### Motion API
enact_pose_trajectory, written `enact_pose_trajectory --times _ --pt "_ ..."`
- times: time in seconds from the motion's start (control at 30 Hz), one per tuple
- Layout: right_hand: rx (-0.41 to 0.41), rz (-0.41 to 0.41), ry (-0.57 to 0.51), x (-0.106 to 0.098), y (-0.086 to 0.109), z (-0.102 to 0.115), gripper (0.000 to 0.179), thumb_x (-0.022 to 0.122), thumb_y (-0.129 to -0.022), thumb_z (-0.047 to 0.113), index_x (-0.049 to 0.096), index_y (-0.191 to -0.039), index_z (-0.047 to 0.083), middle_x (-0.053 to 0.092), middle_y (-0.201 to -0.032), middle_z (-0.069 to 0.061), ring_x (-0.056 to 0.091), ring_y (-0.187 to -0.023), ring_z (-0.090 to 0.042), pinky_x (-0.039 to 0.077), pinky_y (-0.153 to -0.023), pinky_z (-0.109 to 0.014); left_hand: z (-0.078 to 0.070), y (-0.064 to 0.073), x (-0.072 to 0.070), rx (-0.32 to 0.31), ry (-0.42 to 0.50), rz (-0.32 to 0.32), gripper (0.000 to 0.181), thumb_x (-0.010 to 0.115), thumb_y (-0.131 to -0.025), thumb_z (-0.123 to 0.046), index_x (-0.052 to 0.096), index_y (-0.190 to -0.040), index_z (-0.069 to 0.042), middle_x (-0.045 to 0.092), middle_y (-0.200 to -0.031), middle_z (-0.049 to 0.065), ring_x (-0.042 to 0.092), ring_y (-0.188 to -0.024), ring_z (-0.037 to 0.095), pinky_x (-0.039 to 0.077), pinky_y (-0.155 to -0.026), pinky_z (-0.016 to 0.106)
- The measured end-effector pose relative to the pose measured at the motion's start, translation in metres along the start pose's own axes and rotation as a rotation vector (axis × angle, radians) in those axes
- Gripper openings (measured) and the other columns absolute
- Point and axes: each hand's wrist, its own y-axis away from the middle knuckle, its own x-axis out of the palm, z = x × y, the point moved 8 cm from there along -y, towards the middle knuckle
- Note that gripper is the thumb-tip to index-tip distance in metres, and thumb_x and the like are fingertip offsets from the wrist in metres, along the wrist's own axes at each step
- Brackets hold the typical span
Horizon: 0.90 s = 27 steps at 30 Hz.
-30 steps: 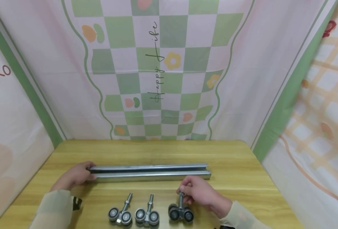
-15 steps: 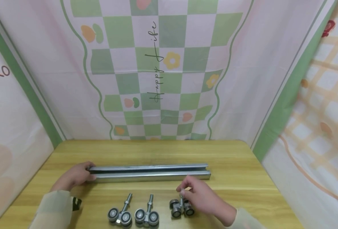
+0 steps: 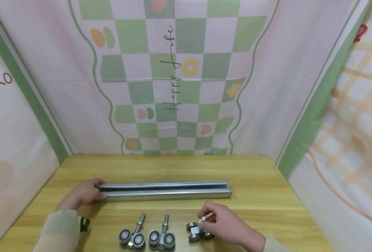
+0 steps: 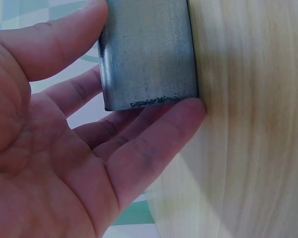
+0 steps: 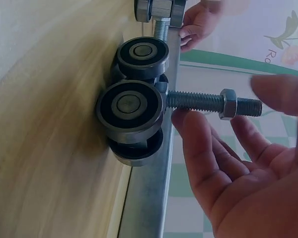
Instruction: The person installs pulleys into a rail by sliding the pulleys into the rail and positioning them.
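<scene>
A steel channel rail (image 3: pixel 167 195) lies lengthwise across the wooden table, its long slot facing the head camera. My left hand (image 3: pixel 83 193) holds its left end; in the left wrist view the thumb and fingers sit around the rail's end. Near the front right, my right hand (image 3: pixel 225 222) holds a four-wheeled roller trolley (image 3: pixel 193 230) by its upright threaded bolt (image 5: pixel 196 101). In the right wrist view a hex nut (image 5: pixel 229 104) shows near the bolt's tip, with thumb and fingers on either side. The trolley's wheels stand on the table, partly hidden by the hand.
Two similar roller trolleys, a left one (image 3: pixel 131 238) and a middle one (image 3: pixel 162 239), stand in front of the rail with bolts pointing away. The wooden table (image 3: pixel 252 175) ends at a patterned cloth backdrop (image 3: pixel 190 87), with cloth sides left and right.
The right hand has moved slightly down and toward the front, and the trolley in it has turned, so its wheels face another way. The left hand and rail have stayed put.
</scene>
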Motion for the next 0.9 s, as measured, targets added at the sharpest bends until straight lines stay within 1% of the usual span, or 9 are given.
enact_pose_trajectory --times 0.07,0.13,0.27,0.37,0.6,0.77,0.9 --pt "-0.012 -0.008 0.014 0.000 0.000 -0.001 0.017 0.074 -0.089 0.020 0.065 -0.101 0.009 0.068 -0.099 -0.001 0.068 -0.087 -0.016 0.057 -0.070 -0.028 0.001 0.000 0.001 -0.002 0.000 0.000 0.046 0.075 -0.083 -0.011 0.058 -0.122 0.006 0.062 -0.112 0.021 0.058 -0.097 0.033 0.050 -0.080 0.050" --pt "-0.029 -0.021 0.053 0.000 0.000 -0.001 0.015 0.074 -0.089 0.021 0.066 -0.097 0.012 0.068 -0.094 0.005 0.067 -0.086 -0.014 0.056 -0.071 -0.028 0.002 -0.001 0.001 -0.004 0.009 0.004 0.046 0.075 -0.083 -0.011 0.058 -0.123 0.006 0.062 -0.112 0.021 0.058 -0.097 0.033 0.050 -0.080 0.050" --pt "-0.045 -0.044 0.106 -0.002 0.001 -0.003 0.010 0.074 -0.090 0.024 0.066 -0.093 0.018 0.067 -0.089 0.012 0.065 -0.085 -0.010 0.055 -0.072 -0.028 0.003 -0.002 0.002 0.000 0.011 0.003 0.046 0.075 -0.083 -0.010 0.058 -0.123 0.007 0.062 -0.111 0.020 0.058 -0.097 0.032 0.050 -0.080 0.050" --pt "-0.030 -0.044 0.102 -0.004 0.002 -0.005 0.008 0.073 -0.091 0.024 0.066 -0.091 0.020 0.067 -0.088 0.011 0.064 -0.084 -0.011 0.055 -0.069 -0.028 0.003 -0.002 0.001 0.008 0.008 0.002 0.046 0.075 -0.083 -0.010 0.058 -0.122 0.007 0.062 -0.110 0.019 0.058 -0.096 0.032 0.050 -0.080 0.050" --pt "0.028 -0.032 0.073 -0.008 0.003 -0.010 0.005 0.072 -0.091 0.021 0.067 -0.090 0.019 0.067 -0.086 0.007 0.063 -0.079 -0.015 0.055 -0.063 -0.031 0.002 -0.001 0.000 -0.006 0.014 0.006 0.047 0.074 -0.082 -0.009 0.057 -0.123 0.007 0.062 -0.111 0.020 0.058 -0.096 0.032 0.051 -0.078 0.048" --pt "0.047 -0.042 0.075 -0.013 0.006 -0.013 0.006 0.073 -0.090 0.019 0.067 -0.089 0.019 0.067 -0.087 0.005 0.063 -0.079 -0.017 0.056 -0.063 -0.032 0.002 -0.001 0.000 -0.012 0.026 0.008 0.048 0.073 -0.083 -0.009 0.056 -0.125 0.007 0.061 -0.112 0.021 0.058 -0.095 0.032 0.052 -0.077 0.048" --pt "0.057 -0.056 0.085 -0.019 0.009 -0.015 0.008 0.073 -0.090 0.018 0.066 -0.088 0.020 0.067 -0.087 0.005 0.063 -0.080 -0.017 0.056 -0.063 -0.032 0.003 -0.001 0.000 -0.009 0.012 0.006 0.048 0.073 -0.084 -0.010 0.056 -0.125 0.006 0.061 -0.113 0.022 0.058 -0.096 0.032 0.051 -0.079 0.049"
